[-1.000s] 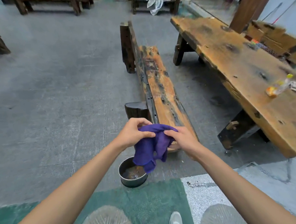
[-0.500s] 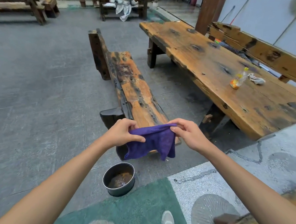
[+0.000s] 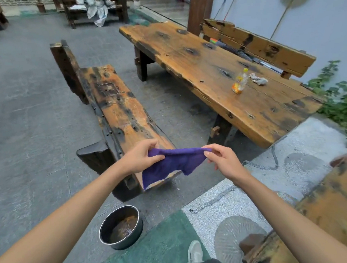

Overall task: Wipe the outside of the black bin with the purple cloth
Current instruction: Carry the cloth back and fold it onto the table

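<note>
Cloth (image 3: 174,163), purple and fuzzy like towelling, hangs stretched between both hands, its lower edge sagging in soft folds. Left hand (image 3: 138,158) pinches one top corner with thumb and curled fingers; right hand (image 3: 224,158) pinches the other. Behind it stands a rough, weathered wooden bench (image 3: 116,106) with dark blotches, and beyond that a thick plank table (image 3: 215,71) carrying a small plastic bottle (image 3: 239,82). Down on the grey paved floor (image 3: 25,120), a round metal bowl (image 3: 120,227) with a dark wall holds brownish water. No black bin shows.
</note>
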